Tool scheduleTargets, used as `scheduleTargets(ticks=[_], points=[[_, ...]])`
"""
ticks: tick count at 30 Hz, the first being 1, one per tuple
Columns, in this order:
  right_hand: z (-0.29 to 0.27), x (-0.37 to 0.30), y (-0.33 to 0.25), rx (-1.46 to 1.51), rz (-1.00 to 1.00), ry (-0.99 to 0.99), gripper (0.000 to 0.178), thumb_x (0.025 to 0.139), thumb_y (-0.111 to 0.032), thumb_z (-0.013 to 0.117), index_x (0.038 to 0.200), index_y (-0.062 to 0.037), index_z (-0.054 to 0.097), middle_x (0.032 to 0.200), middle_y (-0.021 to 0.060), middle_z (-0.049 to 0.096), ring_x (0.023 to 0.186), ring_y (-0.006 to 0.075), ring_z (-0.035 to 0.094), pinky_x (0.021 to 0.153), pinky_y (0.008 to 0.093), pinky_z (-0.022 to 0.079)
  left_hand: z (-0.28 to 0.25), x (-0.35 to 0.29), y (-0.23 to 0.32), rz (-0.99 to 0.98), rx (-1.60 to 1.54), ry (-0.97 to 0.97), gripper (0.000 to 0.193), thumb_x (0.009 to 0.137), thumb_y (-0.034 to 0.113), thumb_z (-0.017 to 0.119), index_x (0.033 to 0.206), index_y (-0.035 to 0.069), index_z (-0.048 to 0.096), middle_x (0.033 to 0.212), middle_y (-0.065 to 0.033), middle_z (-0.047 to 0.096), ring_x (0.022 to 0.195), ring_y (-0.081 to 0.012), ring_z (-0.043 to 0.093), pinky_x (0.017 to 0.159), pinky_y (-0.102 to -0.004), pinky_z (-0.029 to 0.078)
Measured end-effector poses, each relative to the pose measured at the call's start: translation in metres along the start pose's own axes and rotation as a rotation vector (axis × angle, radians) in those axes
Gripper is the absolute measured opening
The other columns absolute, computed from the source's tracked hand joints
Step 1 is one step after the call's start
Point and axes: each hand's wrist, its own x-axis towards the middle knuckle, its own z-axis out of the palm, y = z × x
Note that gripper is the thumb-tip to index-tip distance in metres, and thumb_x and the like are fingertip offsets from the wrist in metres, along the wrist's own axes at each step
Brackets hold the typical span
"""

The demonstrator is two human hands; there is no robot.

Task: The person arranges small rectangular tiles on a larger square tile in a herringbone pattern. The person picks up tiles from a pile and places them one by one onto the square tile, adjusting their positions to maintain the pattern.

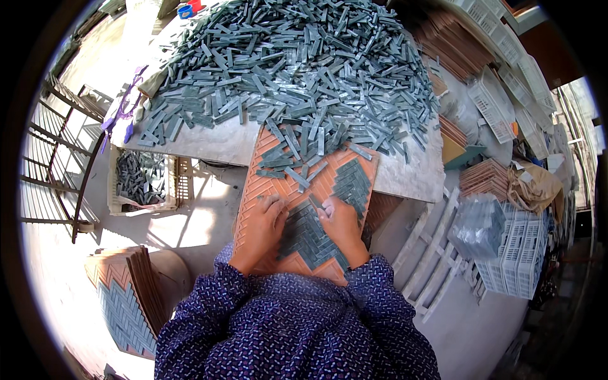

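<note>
An orange tray (253, 190) with herringbone grooves lies tilted from the table edge toward my lap. Dark grey-green stone strips (307, 234) fill a zigzag patch in its middle, and another patch (353, 183) fills its right side. Loose strips lie across its top end. My right hand (342, 223) pinches one stone strip (315, 201) over the middle patch. At the patch's left edge, my left hand (267, 223) has its fingers curled together low over the tray; whatever they hold is hidden.
A big heap of stone strips (297, 69) covers the pale table (405, 174). A crate of strips (114, 190) stands on the floor at left, above a stack of trays (126, 291). White crates (516, 253), more stacked trays (484, 177) and a pallet (427, 247) are at right.
</note>
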Motion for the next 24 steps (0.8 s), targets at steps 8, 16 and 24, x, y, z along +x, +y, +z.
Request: scheduleTargets(ticks=[8, 16, 24], points=[[-0.006, 0.016, -0.01, -0.142, -0.104, -0.098, 0.019, 0.076, -0.009, 0.07, 0.09, -0.0015, 0.061, 0.079, 0.0188, 0.065, 0.074, 0.037, 0.064, 0.063, 0.042, 0.049, -0.004, 0.0, 0.0, -0.023, -0.08, 0.022, 0.015, 0.079, -0.001, 0.063, 0.094, 0.001, 0.063, 0.098, -0.0132, 0.06, 0.091, -0.0319, 0.059, 0.078, -0.0371, 0.049], [-0.015, 0.032, 0.001, -0.062, -0.392, -0.215, 0.027, 0.076, -0.003, 0.065, 0.102, -0.0071, 0.059, 0.092, 0.0148, 0.062, 0.083, 0.0372, 0.06, 0.069, 0.0456, 0.048, -0.004, -0.001, 0.003, -0.013, -0.095, 0.005, 0.016, 0.079, -0.004, 0.061, 0.094, 0.0, 0.064, 0.096, -0.0121, 0.061, 0.09, -0.0306, 0.059, 0.078, -0.0366, 0.049], [-0.027, 0.025, 0.002, -0.041, -0.32, -0.202, 0.037, 0.078, -0.007, 0.067, 0.114, -0.0042, 0.058, 0.097, 0.0154, 0.063, 0.085, 0.0335, 0.061, 0.075, 0.0386, 0.049, -0.001, 0.03, 0.006, 0.067, 0.027, -0.02, 0.02, 0.084, 0.0, 0.057, 0.103, 0.0, 0.061, 0.102, -0.0128, 0.059, 0.095, -0.0319, 0.057, 0.081, -0.0372, 0.047]])
